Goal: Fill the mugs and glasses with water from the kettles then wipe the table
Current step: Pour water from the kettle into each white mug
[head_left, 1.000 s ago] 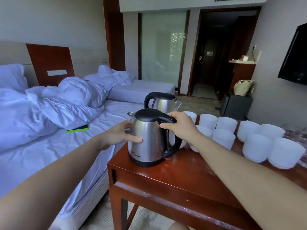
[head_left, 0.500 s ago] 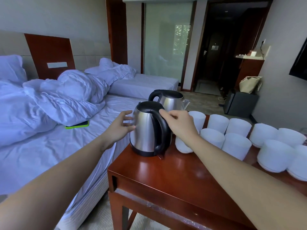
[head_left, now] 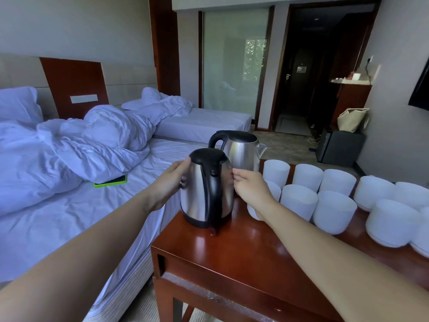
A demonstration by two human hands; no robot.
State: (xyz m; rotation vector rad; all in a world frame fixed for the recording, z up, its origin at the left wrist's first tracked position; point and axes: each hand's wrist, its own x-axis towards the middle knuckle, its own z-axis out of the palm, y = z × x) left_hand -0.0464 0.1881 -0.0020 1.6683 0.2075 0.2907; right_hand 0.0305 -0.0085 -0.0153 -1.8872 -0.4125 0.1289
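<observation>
Left hand [head_left: 171, 180], right hand [head_left: 250, 189] and forearms [head_left: 325, 259] are bare; a small dark mark [head_left: 146, 208] dots the left wrist.

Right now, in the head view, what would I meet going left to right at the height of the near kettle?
green phone → left hand → near kettle → right hand → white mugs

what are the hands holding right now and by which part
The near kettle, clasped by its steel body: left hand round the left side, right hand with fingers on the right side. Its black handle is not gripped.
</observation>
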